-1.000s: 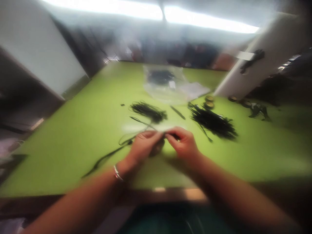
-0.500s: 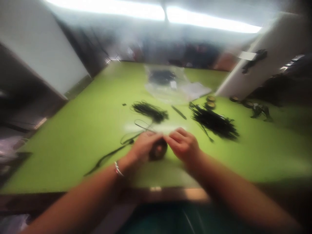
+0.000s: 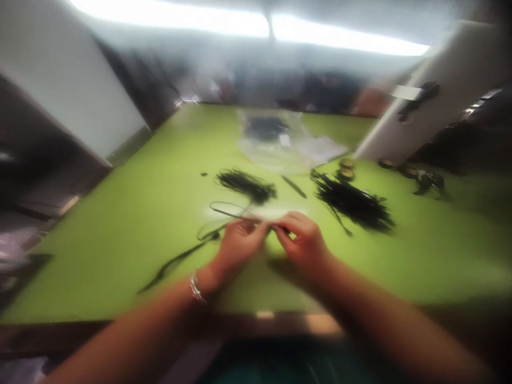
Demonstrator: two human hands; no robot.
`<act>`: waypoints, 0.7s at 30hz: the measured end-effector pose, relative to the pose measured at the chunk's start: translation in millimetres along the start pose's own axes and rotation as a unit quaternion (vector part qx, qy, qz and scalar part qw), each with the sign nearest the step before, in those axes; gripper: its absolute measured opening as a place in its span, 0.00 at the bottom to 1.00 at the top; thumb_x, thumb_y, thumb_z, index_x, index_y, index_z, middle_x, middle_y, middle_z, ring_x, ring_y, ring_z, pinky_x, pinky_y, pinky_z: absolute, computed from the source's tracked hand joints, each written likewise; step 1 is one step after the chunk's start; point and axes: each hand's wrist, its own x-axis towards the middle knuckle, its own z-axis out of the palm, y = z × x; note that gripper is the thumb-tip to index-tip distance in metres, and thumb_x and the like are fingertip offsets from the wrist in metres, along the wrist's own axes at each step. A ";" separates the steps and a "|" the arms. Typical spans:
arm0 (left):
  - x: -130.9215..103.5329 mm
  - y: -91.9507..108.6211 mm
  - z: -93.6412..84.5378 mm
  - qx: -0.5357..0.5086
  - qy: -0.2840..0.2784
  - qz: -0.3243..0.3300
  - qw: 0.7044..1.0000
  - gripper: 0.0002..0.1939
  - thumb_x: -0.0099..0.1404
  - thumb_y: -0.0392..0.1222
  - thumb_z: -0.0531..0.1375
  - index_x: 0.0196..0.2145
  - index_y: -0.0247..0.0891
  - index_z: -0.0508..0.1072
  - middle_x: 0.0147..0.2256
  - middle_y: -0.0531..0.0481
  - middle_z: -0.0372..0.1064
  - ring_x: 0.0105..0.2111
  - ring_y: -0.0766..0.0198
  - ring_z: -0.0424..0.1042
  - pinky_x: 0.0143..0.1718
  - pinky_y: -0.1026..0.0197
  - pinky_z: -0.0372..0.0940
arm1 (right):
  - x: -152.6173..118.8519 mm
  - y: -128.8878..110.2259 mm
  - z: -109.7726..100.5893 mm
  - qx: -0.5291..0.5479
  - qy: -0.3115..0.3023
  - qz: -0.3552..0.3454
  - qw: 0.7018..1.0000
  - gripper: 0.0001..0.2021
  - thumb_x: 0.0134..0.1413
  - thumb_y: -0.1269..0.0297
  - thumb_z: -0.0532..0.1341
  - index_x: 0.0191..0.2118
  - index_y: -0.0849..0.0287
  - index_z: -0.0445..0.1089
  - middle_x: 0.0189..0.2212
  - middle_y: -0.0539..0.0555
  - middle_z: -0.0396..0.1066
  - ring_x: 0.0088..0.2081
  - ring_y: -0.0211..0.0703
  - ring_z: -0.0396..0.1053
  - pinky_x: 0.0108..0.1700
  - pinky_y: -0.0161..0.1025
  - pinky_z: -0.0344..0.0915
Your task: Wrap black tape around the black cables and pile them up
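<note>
Near the front of the green table (image 3: 120, 240), my left hand (image 3: 242, 240) and my right hand (image 3: 302, 234) meet fingertip to fingertip. Both pinch a thin black cable (image 3: 230, 213), whose loop sticks out to the left above my left hand. What lies between the fingertips is too small and blurred to make out further. Left of my left hand, a dark strap-like strip (image 3: 172, 262) lies on the table with a thin loop at its upper end. Beyond my hands is a small bundle of black cables (image 3: 246, 184); a larger bundle (image 3: 352, 201) lies to the right.
A dark flat tool (image 3: 294, 186) rests between the bundles. Farther back lies a clear plastic bag (image 3: 268, 133) with dark contents. Tape rolls (image 3: 346, 173) sit behind the large bundle, near a pale post (image 3: 420, 90). A small black piece (image 3: 204, 174) lies at the left.
The dark round roll that was under my left hand no longer shows. My left hand has turned, with its thumb and fingers now pinched, and the cable loop has shifted left.
</note>
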 end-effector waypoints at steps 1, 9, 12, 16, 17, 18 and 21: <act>-0.8 1.0 0.5 -0.006 -0.004 0.001 1.000 0.12 0.59 0.47 0.63 0.28 0.35 0.75 0.15 0.55 0.62 0.15 0.71 0.57 0.16 0.68 0.51 | -0.4 -0.8 1.4 -0.019 0.014 -0.007 1.000 0.06 0.57 0.73 0.58 0.33 0.58 0.72 0.26 0.52 0.70 0.32 0.40 0.66 0.35 0.38 0.64; 1.6 -2.7 -2.1 -0.146 -0.063 -0.171 0.972 0.21 0.60 0.55 0.61 0.21 0.35 0.68 0.14 0.52 0.64 0.13 0.70 0.61 0.15 0.67 0.54 | 0.7 -1.2 -5.5 -0.197 0.032 -0.161 0.966 0.08 0.57 0.75 0.57 0.30 0.59 0.69 0.24 0.53 0.66 0.31 0.43 0.59 0.36 0.40 0.62; 4.1 -3.6 -4.9 -0.178 -0.065 -0.189 0.964 0.17 0.55 0.50 0.66 0.22 0.35 0.68 0.13 0.54 0.62 0.12 0.71 0.59 0.14 0.68 0.53 | -1.0 1.7 -7.5 -0.217 0.014 -0.225 0.950 0.06 0.58 0.75 0.57 0.37 0.60 0.71 0.26 0.53 0.68 0.32 0.43 0.61 0.38 0.41 0.63; 3.2 -1.8 -6.3 -0.169 -0.074 -0.170 0.968 0.17 0.53 0.50 0.67 0.21 0.34 0.68 0.14 0.55 0.62 0.13 0.72 0.58 0.15 0.69 0.52 | -2.7 6.1 -9.1 -0.208 0.004 -0.233 0.950 0.08 0.59 0.75 0.57 0.40 0.58 0.71 0.27 0.52 0.70 0.33 0.42 0.64 0.39 0.41 0.64; 2.5 -1.1 -6.2 -0.156 -0.066 -0.158 0.973 0.17 0.53 0.49 0.67 0.21 0.34 0.68 0.15 0.55 0.62 0.14 0.72 0.59 0.15 0.69 0.52 | -2.4 6.7 -9.5 -0.190 0.006 -0.218 0.957 0.08 0.59 0.74 0.58 0.40 0.57 0.71 0.27 0.52 0.70 0.33 0.42 0.64 0.39 0.41 0.64; 1.8 -0.4 -5.8 -0.135 -0.054 -0.140 0.979 0.16 0.54 0.49 0.67 0.21 0.34 0.69 0.15 0.55 0.61 0.15 0.72 0.58 0.16 0.69 0.52 | -1.8 7.0 -10.0 -0.160 0.009 -0.194 0.968 0.07 0.59 0.73 0.59 0.39 0.56 0.71 0.28 0.52 0.70 0.33 0.42 0.64 0.38 0.41 0.65; 0.3 1.1 -4.2 -0.051 -0.021 -0.056 0.997 0.13 0.57 0.48 0.64 0.25 0.35 0.72 0.16 0.56 0.60 0.15 0.72 0.58 0.17 0.68 0.52 | 0.5 5.2 -11.1 -0.027 0.005 -0.088 0.996 0.08 0.59 0.67 0.60 0.44 0.56 0.70 0.34 0.54 0.71 0.37 0.43 0.67 0.40 0.41 0.67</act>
